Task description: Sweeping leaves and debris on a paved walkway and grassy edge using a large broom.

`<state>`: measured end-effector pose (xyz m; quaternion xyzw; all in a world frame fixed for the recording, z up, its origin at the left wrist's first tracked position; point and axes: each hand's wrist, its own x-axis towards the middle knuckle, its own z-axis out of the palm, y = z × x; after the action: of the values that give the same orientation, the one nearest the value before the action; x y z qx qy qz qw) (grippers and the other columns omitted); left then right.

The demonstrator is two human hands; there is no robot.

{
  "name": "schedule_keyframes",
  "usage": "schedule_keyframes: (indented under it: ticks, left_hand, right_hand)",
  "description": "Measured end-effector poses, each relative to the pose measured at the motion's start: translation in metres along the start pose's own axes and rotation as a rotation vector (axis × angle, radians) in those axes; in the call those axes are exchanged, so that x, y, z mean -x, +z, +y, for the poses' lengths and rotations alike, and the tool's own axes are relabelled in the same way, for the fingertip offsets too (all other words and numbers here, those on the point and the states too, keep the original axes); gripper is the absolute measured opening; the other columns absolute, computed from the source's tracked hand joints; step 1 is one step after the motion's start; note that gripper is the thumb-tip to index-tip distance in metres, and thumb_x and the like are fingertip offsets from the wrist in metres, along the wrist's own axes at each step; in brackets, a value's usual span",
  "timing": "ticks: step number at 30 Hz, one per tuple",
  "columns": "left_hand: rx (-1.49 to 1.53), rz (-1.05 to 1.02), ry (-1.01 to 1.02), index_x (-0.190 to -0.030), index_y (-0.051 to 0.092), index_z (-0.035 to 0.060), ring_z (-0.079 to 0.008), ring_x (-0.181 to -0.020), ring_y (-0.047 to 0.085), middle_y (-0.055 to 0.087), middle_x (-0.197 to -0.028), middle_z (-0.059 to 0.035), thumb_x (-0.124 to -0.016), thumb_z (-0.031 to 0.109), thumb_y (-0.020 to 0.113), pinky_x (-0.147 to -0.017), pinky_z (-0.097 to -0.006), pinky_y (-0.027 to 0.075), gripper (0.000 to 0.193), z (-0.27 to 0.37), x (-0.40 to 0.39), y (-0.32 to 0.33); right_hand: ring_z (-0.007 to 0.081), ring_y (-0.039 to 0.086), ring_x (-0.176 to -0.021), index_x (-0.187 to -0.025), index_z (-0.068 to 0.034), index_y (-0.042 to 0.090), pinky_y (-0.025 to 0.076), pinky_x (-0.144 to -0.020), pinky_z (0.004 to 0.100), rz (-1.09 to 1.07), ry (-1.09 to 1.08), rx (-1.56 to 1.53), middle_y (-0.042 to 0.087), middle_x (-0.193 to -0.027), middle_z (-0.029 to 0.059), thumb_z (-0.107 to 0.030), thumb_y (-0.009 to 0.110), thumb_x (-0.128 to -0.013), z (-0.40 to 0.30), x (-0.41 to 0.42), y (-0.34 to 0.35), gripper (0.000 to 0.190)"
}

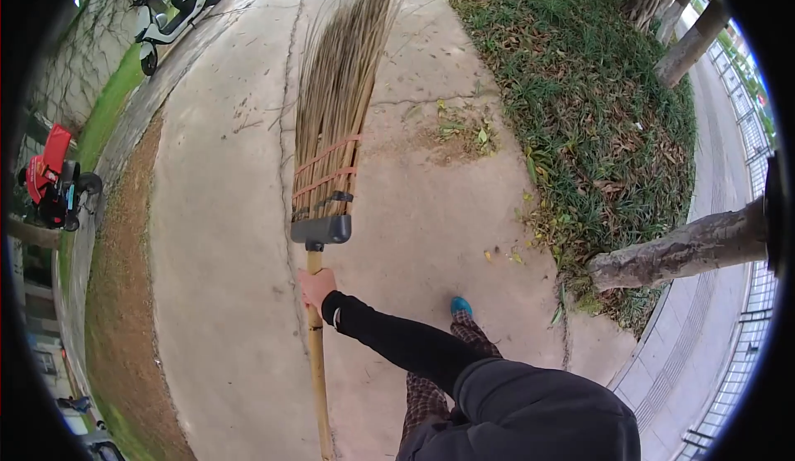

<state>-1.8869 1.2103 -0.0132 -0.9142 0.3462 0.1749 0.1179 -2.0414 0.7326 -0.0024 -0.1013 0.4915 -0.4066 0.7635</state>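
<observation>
My right hand (317,288), coming out of a black sleeve, is wrapped around the bamboo handle (317,361) of a large broom. Just beyond my fingers, a black plastic holder (321,230) joins the handle to the long brown bristles (335,95). Reddish bands and a dark tie bind the bristles near their base. They point ahead of me over the concrete path; whether their tips touch it I cannot tell. The handle's other end runs out of the bottom of the picture. My left hand is out of view.
Leaves and soil (463,132) lie along the path's right edge, beside a grassy bed (577,101). A tree trunk (677,247) leans in at right, with a metal fence (739,349) beyond. At left are a white scooter (174,14) and a red-and-black wheeled machine (54,181).
</observation>
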Motion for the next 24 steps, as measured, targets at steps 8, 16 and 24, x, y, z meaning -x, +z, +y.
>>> schedule_keyframes:
  ticks: [8,16,24]
  left_hand:
    - [0.045,-0.481,-0.106,-0.068,0.052,0.0036,-0.0271,-0.06,0.053,0.055,-0.063,-0.0149,-0.066,0.015,0.051,-0.056,-0.0395,0.039,0.011,0.181,0.091,-0.053]
    - [-0.316,-0.594,0.484,-0.079,0.047,0.0046,-0.0344,-0.055,0.053,0.053,-0.058,-0.0164,-0.067,0.015,0.048,-0.048,-0.0434,0.041,0.016,0.267,0.04,-0.02]
    - [-0.232,-0.516,0.779,-0.071,0.044,0.0102,-0.0303,-0.053,0.054,0.053,-0.054,-0.011,-0.059,0.021,0.056,-0.048,-0.0415,0.042,0.02,0.197,0.101,0.108]
  right_hand:
    - [0.0194,0.045,-0.034,-0.045,-0.002,0.041,0.036,-0.033,0.0309,0.142,0.295,0.212,0.044,-0.04,0.0089,-0.01,0.049,-0.065,0.042,-0.169,-0.204,0.023]
    - [0.0175,0.034,-0.032,-0.061,-0.006,0.038,0.03,-0.032,0.0305,1.118,0.181,-0.066,0.033,-0.044,0.0058,-0.005,0.043,-0.069,-0.03,-0.043,-0.555,0.009]
    - [0.0077,0.026,-0.034,-0.065,-0.011,0.039,0.031,-0.036,0.0272,0.648,-0.144,-0.217,0.025,-0.045,-0.0057,-0.009,0.045,-0.073,-0.099,0.135,-0.594,0.011]
